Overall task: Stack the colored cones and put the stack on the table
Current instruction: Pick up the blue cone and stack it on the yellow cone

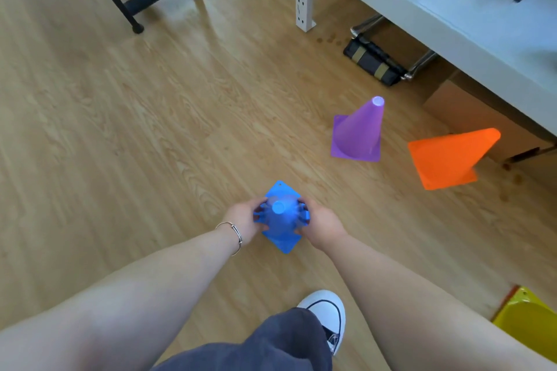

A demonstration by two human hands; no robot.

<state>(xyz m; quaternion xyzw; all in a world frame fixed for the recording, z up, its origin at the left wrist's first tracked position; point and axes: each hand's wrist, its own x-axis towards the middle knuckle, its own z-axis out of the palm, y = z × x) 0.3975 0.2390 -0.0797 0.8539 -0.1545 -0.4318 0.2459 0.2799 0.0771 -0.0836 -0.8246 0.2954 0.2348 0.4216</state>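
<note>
Stacking has barely begun: both hands, left hand (242, 220) and right hand (324, 226), are clamped around the blue cone (281, 220) low over the floor (150, 114). Nothing is nested yet. Purple cone (358, 132) stands upright nearby, orange cone (449, 156) lies tipped beside it, yellow cone (527, 322) sits at the right edge. White surface (452, 9) holds no cones

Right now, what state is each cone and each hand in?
Blue cone: upright, gripped by both hands.
Purple cone: upright on the floor, free.
Orange cone: tipped over.
Yellow cone: cut off by the frame, pose unclear.
Left hand: closed on blue cone.
Right hand: closed on blue cone.
</note>
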